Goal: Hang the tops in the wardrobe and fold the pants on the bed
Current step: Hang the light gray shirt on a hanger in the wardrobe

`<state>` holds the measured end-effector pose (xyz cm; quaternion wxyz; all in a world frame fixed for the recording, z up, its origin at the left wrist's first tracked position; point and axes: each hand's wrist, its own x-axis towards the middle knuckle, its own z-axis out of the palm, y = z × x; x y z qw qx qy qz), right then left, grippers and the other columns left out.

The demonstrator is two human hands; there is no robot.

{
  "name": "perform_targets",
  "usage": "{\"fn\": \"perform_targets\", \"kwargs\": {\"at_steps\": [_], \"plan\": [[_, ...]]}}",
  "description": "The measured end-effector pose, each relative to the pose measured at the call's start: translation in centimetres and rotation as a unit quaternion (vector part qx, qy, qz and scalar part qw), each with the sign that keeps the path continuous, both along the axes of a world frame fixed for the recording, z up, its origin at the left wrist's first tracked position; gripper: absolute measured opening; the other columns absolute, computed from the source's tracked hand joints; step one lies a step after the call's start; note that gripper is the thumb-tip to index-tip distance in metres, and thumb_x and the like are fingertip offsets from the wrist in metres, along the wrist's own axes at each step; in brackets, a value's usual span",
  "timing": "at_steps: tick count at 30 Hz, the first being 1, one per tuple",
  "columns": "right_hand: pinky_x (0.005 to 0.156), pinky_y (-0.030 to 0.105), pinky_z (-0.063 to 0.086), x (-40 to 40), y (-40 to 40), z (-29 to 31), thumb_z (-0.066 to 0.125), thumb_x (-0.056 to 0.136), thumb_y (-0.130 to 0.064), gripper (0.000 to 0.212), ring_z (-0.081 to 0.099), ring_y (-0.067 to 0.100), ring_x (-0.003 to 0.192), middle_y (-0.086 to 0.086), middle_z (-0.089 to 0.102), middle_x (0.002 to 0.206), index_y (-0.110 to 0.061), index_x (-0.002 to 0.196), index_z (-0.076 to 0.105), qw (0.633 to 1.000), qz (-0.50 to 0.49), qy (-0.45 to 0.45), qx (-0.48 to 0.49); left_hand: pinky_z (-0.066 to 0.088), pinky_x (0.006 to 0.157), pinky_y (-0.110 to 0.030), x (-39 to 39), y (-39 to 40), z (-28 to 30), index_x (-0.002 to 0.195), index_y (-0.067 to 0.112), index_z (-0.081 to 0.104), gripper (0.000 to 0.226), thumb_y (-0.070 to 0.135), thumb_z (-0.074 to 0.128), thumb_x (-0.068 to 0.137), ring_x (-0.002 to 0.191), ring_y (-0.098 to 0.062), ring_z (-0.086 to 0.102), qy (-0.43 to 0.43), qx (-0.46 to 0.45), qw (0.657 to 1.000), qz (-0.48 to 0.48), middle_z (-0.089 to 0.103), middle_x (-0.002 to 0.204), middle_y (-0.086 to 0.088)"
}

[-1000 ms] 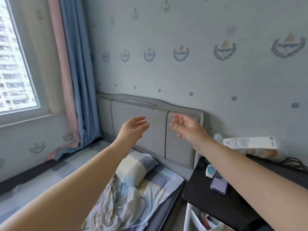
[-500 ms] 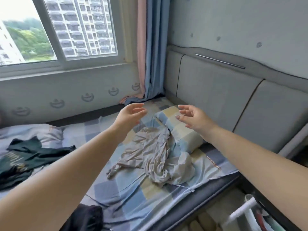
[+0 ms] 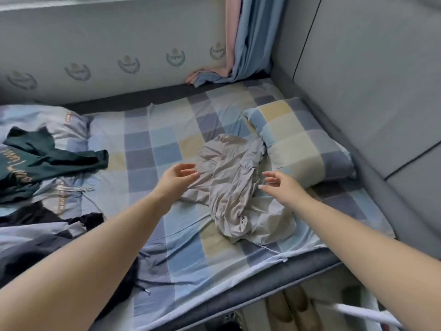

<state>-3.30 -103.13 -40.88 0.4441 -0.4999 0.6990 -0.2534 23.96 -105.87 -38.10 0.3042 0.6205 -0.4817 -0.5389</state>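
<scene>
Crumpled grey garment point(image 3: 229, 185) lying on the checked bed sheet point(image 3: 152, 149), long axis running from the far end near the pillow point(image 3: 298, 144) down toward the near bed edge point(image 3: 262, 285), bunched narrow end pointing at the viewer (top or pants: impossible to tell). Far right corner of the garment touching the pillow; near end stopping short of the sheet's hem.

Left hand point(image 3: 177, 179) hovering at the garment's left border, fingers loosely spread and slightly curled, gripping nothing. Right hand point(image 3: 279, 187) hovering at the garment's right side, fingers extended and relaxed, likewise holding nothing; contact with the cloth not resolvable for either hand.

Open room: bare checked sheet stretching left of the garment and toward the near edge. Boundaries: padded headboard point(image 3: 370, 80) closing the right side just behind the pillow, wall at the far side with curtain point(image 3: 248, 44) pooling in the corner. Dark green top point(image 3: 35, 161) lying well apart at the left, on a rumpled quilt point(image 3: 55, 120), with dark clothing point(image 3: 43, 247) heaped nearer the viewer.
</scene>
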Motion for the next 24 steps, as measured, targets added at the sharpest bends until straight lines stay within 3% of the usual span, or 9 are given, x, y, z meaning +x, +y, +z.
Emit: {"fn": "perform_targets", "kwargs": {"at_steps": [3,7,10,17,21,24], "plan": [[0.089,0.025,0.042,-0.3,-1.6,-5.5,0.073,0.081,-0.024,0.044,0.054,0.012,0.102,0.000,0.057,0.109,-0.019,0.122,0.057,0.998,0.022,0.032,0.044,0.048,0.075,-0.022,-0.5,-1.5,-5.5,0.120,0.015,0.058,0.032,0.016,0.066,0.089,0.089,-0.007,0.062,-0.005,0.043,0.999,0.002,0.065,0.107,-0.001],[0.098,0.030,0.043,0.2,-2.8,-14.0,0.073,0.081,-0.023,0.047,0.056,0.017,0.113,0.005,0.061,0.122,-0.016,0.124,0.057,0.992,0.050,0.065,0.097,0.047,0.076,-0.025,-0.8,-2.9,-14.1,0.116,0.020,0.060,0.028,0.021,0.067,0.089,0.093,-0.002,0.059,0.000,0.091,0.996,0.008,0.066,0.106,0.004],[0.088,0.021,0.040,1.3,-3.2,-21.5,0.071,0.080,-0.031,0.049,0.055,0.016,0.116,0.002,0.059,0.127,-0.017,0.126,0.059,0.973,0.135,0.137,0.128,0.046,0.071,-0.022,-0.5,-3.6,-21.6,0.115,0.020,0.059,0.027,0.021,0.066,0.089,0.089,0.001,0.059,-0.021,0.118,0.993,0.013,0.066,0.106,0.005],[0.100,0.032,0.041,4.8,-3.7,-35.0,0.062,0.081,-0.050,0.063,0.044,0.022,0.126,0.004,0.047,0.137,-0.020,0.135,0.049,0.927,0.227,0.241,0.174,0.045,0.070,-0.017,-0.4,-4.0,-35.7,0.122,0.016,0.057,0.035,0.022,0.067,0.089,0.090,-0.005,0.060,-0.052,0.180,0.982,0.008,0.065,0.115,-0.002],[0.103,0.039,0.037,6.0,-3.6,-40.1,0.063,0.075,-0.060,0.085,0.037,0.023,0.131,0.001,0.040,0.139,-0.028,0.145,0.025,0.891,0.284,0.308,0.173,0.044,0.079,-0.024,-1.6,-4.3,-41.1,0.137,0.020,0.045,0.056,0.030,0.068,0.087,0.100,-0.013,0.059,-0.034,0.235,0.971,-0.005,0.059,0.129,-0.004],[0.101,0.040,0.039,6.1,-3.1,-42.3,0.061,0.084,-0.042,0.083,0.040,0.026,0.128,0.004,0.039,0.140,-0.027,0.148,0.011,0.872,0.296,0.361,0.149,0.046,0.072,-0.025,-3.2,-4.2,-43.1,0.145,0.026,0.031,0.071,0.035,0.068,0.086,0.101,-0.013,0.056,0.002,0.289,0.957,-0.009,0.058,0.123,0.002]]}}
